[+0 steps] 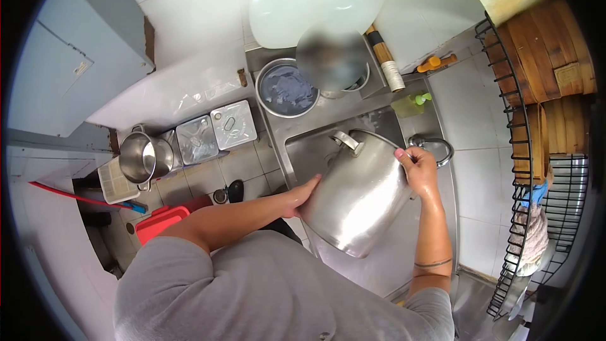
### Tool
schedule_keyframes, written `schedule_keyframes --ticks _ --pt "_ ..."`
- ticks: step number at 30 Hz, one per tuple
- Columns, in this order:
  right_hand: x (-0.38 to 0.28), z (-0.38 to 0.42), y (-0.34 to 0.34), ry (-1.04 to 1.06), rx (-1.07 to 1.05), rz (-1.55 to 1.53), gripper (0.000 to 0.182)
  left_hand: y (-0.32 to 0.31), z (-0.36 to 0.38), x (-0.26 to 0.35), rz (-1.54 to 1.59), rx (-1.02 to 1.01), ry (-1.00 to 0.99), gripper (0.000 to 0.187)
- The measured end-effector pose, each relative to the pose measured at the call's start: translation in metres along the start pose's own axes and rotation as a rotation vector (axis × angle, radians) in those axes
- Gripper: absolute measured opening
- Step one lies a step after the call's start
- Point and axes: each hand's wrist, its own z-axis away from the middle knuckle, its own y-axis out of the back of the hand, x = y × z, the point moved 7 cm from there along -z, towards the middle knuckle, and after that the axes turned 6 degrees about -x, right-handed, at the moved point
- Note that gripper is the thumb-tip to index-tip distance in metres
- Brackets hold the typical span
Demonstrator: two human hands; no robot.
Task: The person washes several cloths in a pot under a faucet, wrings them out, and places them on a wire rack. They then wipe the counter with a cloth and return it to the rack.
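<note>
A large steel pot [356, 192] is tilted over the metal sink [309, 148], its rim toward the back and its base toward me. On its right side, my right hand [420, 169] grips the wall near the rim, thumb on the outside; some fingers are hidden. My left hand [302, 199] presses against the pot's left side near the base, its fingers partly hidden. One loop handle [347, 141] stands out at the pot's upper left. The faucet [432, 145] is just beyond my right hand.
A round basin of dark water [287, 88] sits behind the sink, near two large jugs [287, 9]. Green soap bottle [410, 105] stands at the back right. Lidded tins [233, 124] and a smaller pot [139, 156] are left. A black wire rack [521, 126] lines the right.
</note>
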Motion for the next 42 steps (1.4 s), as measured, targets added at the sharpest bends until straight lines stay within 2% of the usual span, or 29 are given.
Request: schedule_keyframes --ticks 8,13,16,18,20,22,24,31,33,34,35,36,37,38,39,40,42 --pt "0.026 0.013 -0.017 -0.046 0.038 -0.084 0.039 -0.004 0.034 -0.039 -0.018 -0.067 0.092 0.089" --pt "0.034 0.021 -0.034 -0.147 0.079 -0.14 0.037 0.006 0.047 -0.062 0.006 -0.117 0.102 0.09" --pt "0.03 0.03 -0.046 -0.223 0.058 -0.286 0.036 0.005 0.072 -0.08 0.02 -0.163 0.097 0.089" --pt "0.036 0.022 -0.045 -0.213 0.05 -0.293 0.036 0.004 0.087 -0.076 0.034 -0.217 0.083 0.089" --pt "0.039 0.026 -0.052 -0.289 0.003 -0.292 0.033 0.007 0.096 -0.084 0.049 -0.221 0.075 0.09" --pt "0.024 0.03 -0.058 -0.302 0.007 -0.3 0.034 0.003 0.112 -0.083 0.077 -0.313 0.045 0.091" --pt "0.012 0.031 -0.063 -0.319 0.011 -0.316 0.035 0.008 0.124 -0.085 0.082 -0.261 0.032 0.091" --pt "-0.05 0.049 -0.068 -0.293 -0.067 -0.243 0.037 0.005 0.149 -0.107 0.031 -0.376 0.048 0.097" --pt "-0.091 0.057 -0.063 -0.119 -0.02 -0.051 0.04 0.024 0.152 -0.109 0.015 -0.316 -0.022 0.097" --pt "-0.115 0.068 -0.065 -0.1 -0.026 -0.055 0.04 0.038 0.156 -0.107 -0.003 -0.261 -0.076 0.096" --pt "-0.153 0.086 -0.067 0.023 0.013 0.043 0.041 0.053 0.158 -0.106 -0.056 -0.248 -0.11 0.089" --pt "-0.188 0.106 -0.073 0.143 0.055 0.136 0.042 0.071 0.17 -0.097 -0.089 -0.215 -0.223 0.079" --pt "-0.215 0.127 -0.085 0.251 0.056 0.104 0.041 0.09 0.185 -0.092 -0.127 -0.181 -0.332 0.069" --pt "-0.237 0.146 -0.102 0.355 0.056 0.072 0.04 0.113 0.205 -0.088 -0.203 0.011 -0.498 0.064" --pt "-0.263 0.164 -0.119 0.601 0.121 0.146 0.039 0.133 0.231 -0.085 -0.279 0.205 -0.662 0.059" --pt "-0.285 0.183 -0.138 0.845 0.188 0.22 0.038 0.144 0.257 -0.094 -0.282 0.248 -0.699 0.054" --pt "-0.305 0.203 -0.178 1.035 0.187 0.408 0.038 0.144 0.303 -0.107 -0.286 0.303 -0.728 0.05"
